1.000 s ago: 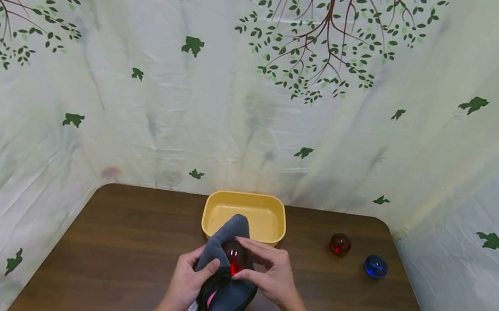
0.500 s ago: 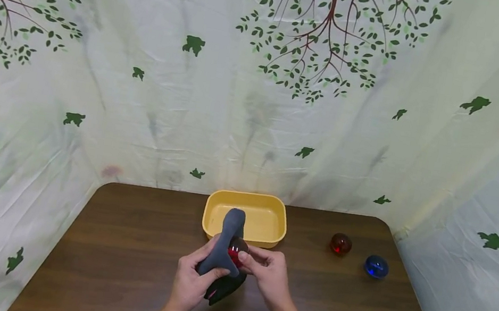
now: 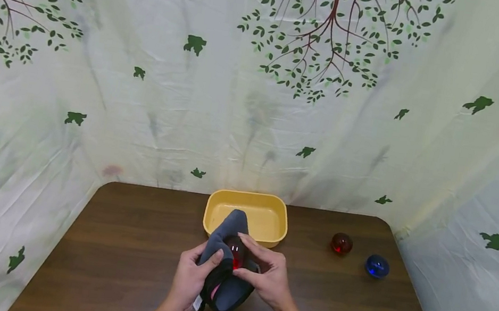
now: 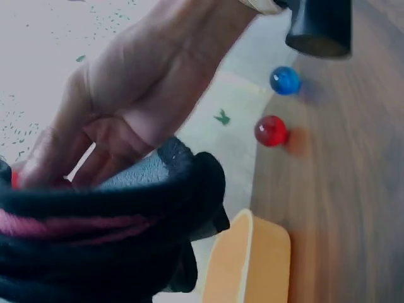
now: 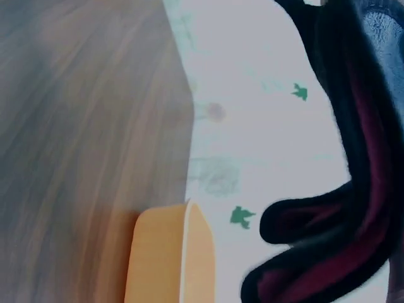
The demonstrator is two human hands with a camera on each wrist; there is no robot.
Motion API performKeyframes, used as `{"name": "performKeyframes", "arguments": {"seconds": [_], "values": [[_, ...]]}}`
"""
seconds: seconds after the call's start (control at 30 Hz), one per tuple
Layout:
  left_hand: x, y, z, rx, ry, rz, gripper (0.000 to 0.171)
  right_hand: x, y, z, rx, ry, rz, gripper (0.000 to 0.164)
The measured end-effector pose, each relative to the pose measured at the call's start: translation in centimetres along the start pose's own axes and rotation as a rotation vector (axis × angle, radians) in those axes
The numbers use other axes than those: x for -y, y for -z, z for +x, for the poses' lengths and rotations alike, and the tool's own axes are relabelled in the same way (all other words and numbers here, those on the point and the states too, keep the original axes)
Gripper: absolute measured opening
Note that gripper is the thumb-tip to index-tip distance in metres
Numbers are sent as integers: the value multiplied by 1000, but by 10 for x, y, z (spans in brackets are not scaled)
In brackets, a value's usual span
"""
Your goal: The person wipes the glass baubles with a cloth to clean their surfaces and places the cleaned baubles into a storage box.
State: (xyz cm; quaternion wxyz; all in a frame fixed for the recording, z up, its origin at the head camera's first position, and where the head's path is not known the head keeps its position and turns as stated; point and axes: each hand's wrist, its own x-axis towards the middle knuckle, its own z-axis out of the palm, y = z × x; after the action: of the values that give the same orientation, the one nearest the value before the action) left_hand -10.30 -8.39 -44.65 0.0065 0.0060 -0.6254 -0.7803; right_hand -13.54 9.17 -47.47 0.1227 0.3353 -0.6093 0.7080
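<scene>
My left hand (image 3: 190,276) grips a dark grey-blue padded cloth piece (image 3: 235,293) with black edging and pink lines, its thumb on top. With thumb and fingers, my right hand (image 3: 271,276) pinches a clear red ball (image 3: 237,250) against the cloth. In the left wrist view the cloth's thick black rim (image 4: 113,202) hides the right fingertips, and only a sliver of red shows. From the right wrist, the folded black edges (image 5: 372,145) with pink between them fill the right side; neither hand shows plainly there.
A yellow tub (image 3: 280,208) stands at the table's far edge, just beyond the cloth. Another red ball (image 3: 341,243) and a blue ball (image 3: 377,266) lie on the brown table (image 3: 129,245) toward the right. A white leaf-print curtain (image 3: 150,108) hangs behind.
Half a second ago the cloth was turned and folded around the red ball; now it is tilted back, much as one second ago. The right fingers shifted up around the ball.
</scene>
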Motion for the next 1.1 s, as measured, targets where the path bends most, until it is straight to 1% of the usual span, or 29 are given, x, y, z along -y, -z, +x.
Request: {"name": "performKeyframes", "arguments": {"seconds": [0.07, 0.1, 0.17, 0.23, 0.33, 0.37, 0.4, 0.43, 0.47, 0.5, 0.53, 0.57, 0.63, 0.7, 0.77, 0.83, 0.87, 0.9, 0.93, 0.97, 1.03, 1.1], "values": [[1, 0, -1, 10, -25, 9, 36, 0, -1, -1, -28, -42, 7, 57], [2, -1, -1, 13, -44, 20, 37, 1, -1, -2, -52, -79, 5, 56], [4, -1, -2, 20, -97, 55, 42, 3, -3, -3, -103, -182, 0, 54], [7, -1, -1, 22, -198, 127, 49, 7, -5, -3, -147, -303, -5, 49], [12, 1, 2, 36, -394, 257, 58, 12, -7, -1, -190, -472, 19, 41], [13, 2, 4, 40, -466, 300, 59, 13, -8, 0, -195, -513, 34, 39], [15, 3, 5, 43, -525, 333, 59, 14, -8, 1, -202, -551, 52, 38], [16, 3, 6, 49, -560, 348, 59, 15, -8, 1, -206, -581, 70, 39], [16, 4, 6, 52, -580, 358, 59, 15, -8, 2, -203, -594, 93, 39], [17, 4, 7, 55, -578, 353, 59, 14, -8, 2, -199, -598, 109, 38], [17, 3, 7, 53, -554, 340, 58, 14, -8, 1, -192, -590, 114, 39], [17, 3, 6, 45, -512, 323, 58, 13, -7, 0, -184, -567, 118, 39], [15, 1, 5, 18, -386, 264, 55, 12, -7, -1, -167, -502, 130, 43], [13, 0, 3, -9, -252, 193, 51, 9, -6, -3, -136, -407, 135, 47], [11, -1, 1, -24, -139, 120, 47, 6, -5, -3, -90, -270, 97, 52], [9, -1, 0, -20, -60, 57, 44, 2, -3, -3, -37, -127, 52, 55], [8, -1, -1, -13, -35, 33, 43, 0, -2, -3, -15, -66, 28, 56], [7, -1, -1, -6, -26, 25, 42, -2, -1, -3, -1, -22, 5, 57], [7, -1, -1, 0, -22, 19, 41, -3, -1, -3, 3, 4, -17, 57], [8, -1, -2, 6, -25, 23, 41, -3, -1, -4, 0, 0, -21, 57], [9, -1, -3, 17, -55, 53, 41, -1, -2, -6, -39, -79, -16, 55], [11, -1, -4, 30, -119, 105, 43, 1, -4, -9, -109, -198, -8, 53]]}}
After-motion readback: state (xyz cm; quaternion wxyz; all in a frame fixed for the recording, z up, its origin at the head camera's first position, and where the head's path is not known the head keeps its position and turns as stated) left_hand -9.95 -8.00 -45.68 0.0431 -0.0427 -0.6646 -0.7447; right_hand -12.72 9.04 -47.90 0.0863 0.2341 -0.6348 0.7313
